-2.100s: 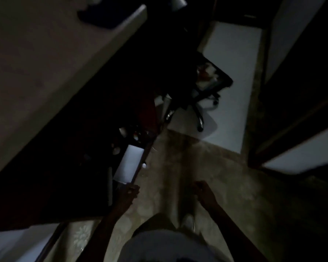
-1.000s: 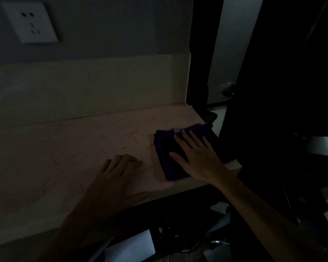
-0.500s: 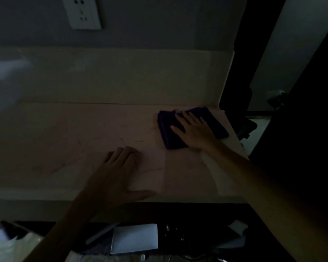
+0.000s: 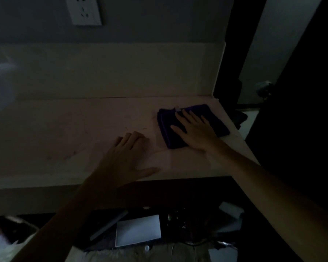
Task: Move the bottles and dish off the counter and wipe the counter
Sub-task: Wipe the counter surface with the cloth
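Purple cloth [image 4: 191,125] lies folded at the right end of the pale table [image 4: 64,133], right of centre in the frame, under my right hand [image 4: 195,132].

My right hand's grip is flat, fingers straight and spread, pressing down on the cloth with nothing curled round it. My left hand [image 4: 125,159] rests palm-down on the bare table near the front edge, just left of the cloth and apart from it, its grip open too, thumb out to the right. I see a white wall socket [image 4: 85,10] at the upper left, above the backsplash [image 4: 106,70]. Lighting is very dim.
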